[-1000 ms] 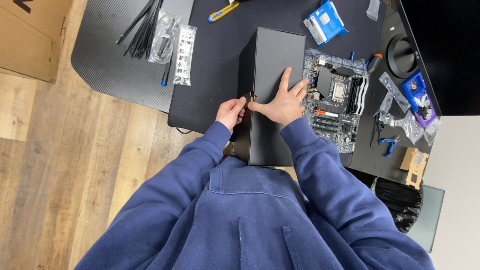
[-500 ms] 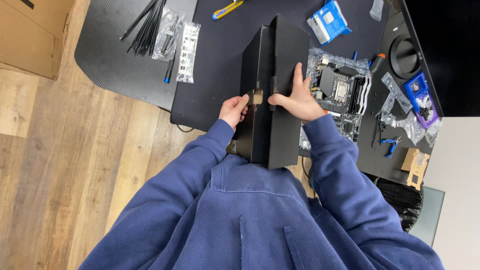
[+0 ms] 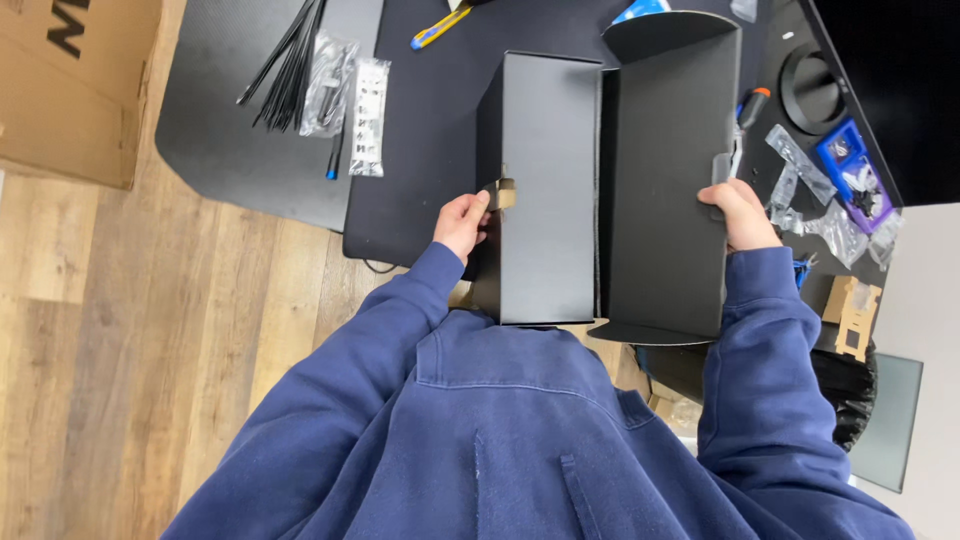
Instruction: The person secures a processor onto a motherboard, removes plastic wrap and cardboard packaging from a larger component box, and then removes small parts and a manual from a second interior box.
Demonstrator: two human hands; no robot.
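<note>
A tall black cardboard box (image 3: 545,190) stands on the black desk mat (image 3: 420,150) in front of me, with its lid flap (image 3: 665,180) swung out to the right. My left hand (image 3: 462,222) grips the box's left edge at a small brown tab. My right hand (image 3: 742,213) holds the flap's outer edge. Both arms are in blue sleeves.
A bundle of black cable ties (image 3: 290,60), clear bags of parts (image 3: 350,100) and a blue screwdriver (image 3: 333,160) lie on the far-left mat. A yellow-blue cutter (image 3: 438,27) lies beyond the box. Small bags and a purple part (image 3: 848,170) sit right. A cardboard carton (image 3: 70,85) stands on the wooden floor.
The lid flap has been swung open to the right by my right hand, now covering the circuit board that showed earlier. My left hand stays at the box's left edge.
</note>
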